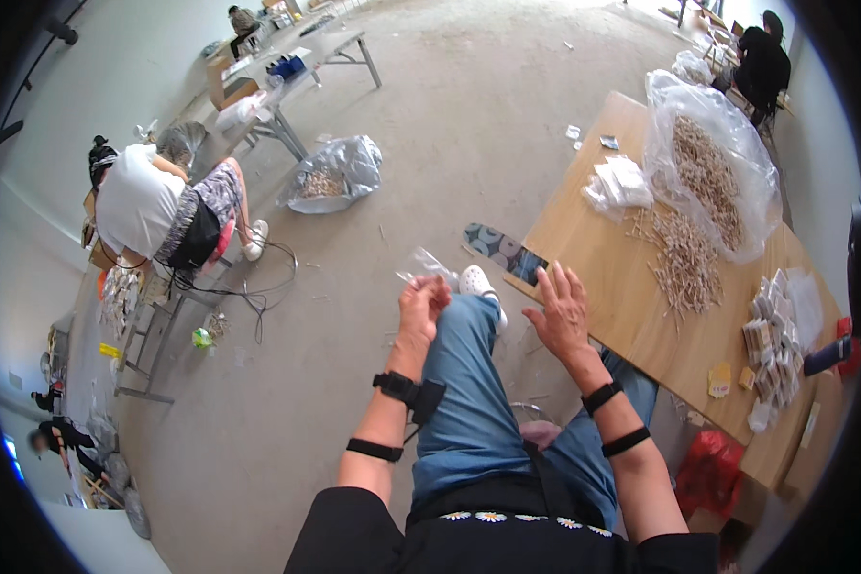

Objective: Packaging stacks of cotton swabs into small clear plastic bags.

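My left hand (423, 308) is over my left knee, its fingers pinched on a small clear plastic bag (428, 260) that sticks out beyond the fingertips. My right hand (559, 314) hangs in the air by the near left edge of the wooden table (579, 212), fingers stretched and apart, with nothing in it. On the table lies a loose pile of small pale wooden sticks (684, 273). Behind it a large clear plastic sack (674, 94) holds many more sticks. A stack of small clear bags (620, 185) lies left of the sack.
Filled small packs (773, 340) are heaped at the table's right, near a yellow card (718, 381). Below hangs a red plastic bag (710, 471). Another sack (340, 182) and loose cables (263, 287) lie on the floor. A person in white (143, 206) sits at the left tables.
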Tool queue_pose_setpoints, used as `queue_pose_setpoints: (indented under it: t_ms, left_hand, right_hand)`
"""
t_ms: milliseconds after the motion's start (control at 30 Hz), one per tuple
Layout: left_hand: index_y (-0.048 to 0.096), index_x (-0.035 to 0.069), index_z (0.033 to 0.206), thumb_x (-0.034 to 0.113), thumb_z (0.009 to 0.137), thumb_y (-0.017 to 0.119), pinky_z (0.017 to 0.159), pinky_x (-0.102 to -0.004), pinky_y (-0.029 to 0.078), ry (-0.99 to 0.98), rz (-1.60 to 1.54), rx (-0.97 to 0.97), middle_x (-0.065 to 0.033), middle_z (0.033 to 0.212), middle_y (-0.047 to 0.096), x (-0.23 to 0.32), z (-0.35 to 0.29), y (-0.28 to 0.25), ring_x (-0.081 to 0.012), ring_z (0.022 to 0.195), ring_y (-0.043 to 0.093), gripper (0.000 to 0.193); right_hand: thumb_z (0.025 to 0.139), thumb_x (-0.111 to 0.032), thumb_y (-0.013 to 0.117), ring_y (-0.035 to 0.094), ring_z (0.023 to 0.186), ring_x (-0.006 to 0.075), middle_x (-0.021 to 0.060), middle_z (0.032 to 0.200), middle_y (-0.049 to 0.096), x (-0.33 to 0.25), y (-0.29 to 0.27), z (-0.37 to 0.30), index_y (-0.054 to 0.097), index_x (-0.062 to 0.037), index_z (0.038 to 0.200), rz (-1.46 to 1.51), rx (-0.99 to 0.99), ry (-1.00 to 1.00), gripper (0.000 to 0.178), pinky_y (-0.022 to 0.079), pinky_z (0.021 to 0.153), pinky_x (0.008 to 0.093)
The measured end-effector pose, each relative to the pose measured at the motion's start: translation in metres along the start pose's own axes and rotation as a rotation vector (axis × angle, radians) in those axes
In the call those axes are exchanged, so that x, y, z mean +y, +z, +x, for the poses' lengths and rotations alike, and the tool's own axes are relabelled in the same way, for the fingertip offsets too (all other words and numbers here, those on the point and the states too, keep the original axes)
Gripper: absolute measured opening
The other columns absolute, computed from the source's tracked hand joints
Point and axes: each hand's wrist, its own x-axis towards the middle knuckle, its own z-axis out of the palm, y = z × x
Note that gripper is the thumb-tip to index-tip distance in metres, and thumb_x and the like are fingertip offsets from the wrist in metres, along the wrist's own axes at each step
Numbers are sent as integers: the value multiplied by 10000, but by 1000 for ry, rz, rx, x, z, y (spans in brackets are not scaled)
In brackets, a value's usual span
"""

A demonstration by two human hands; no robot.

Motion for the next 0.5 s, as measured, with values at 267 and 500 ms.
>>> queue_pose_setpoints:
  t_ms: [267, 500]
  left_hand:
    - [645, 88, 935, 96, 877, 708, 614, -319, 572, -13, -6, 160, -51, 780, 680, 13, 66, -9, -170, 680, 663, 85]
    - [635, 108, 919, 132, 841, 760, 589, -289, 509, -69, 28, 213, -8, 728, 630, 5, 110, 13, -151, 636, 601, 149]
  right_hand:
    - [716, -562, 758, 154, 1480, 379, 126, 1593, 235, -3, 12, 18, 341, -241, 1515, -132, -123, -23, 956, 131, 1164, 604]
    - [685, -533, 792, 170, 1477, 358, 108, 1585, 256, -6, 12, 17, 352, -256, 1505, -163, -118, 2, 971, 143, 1167, 596]
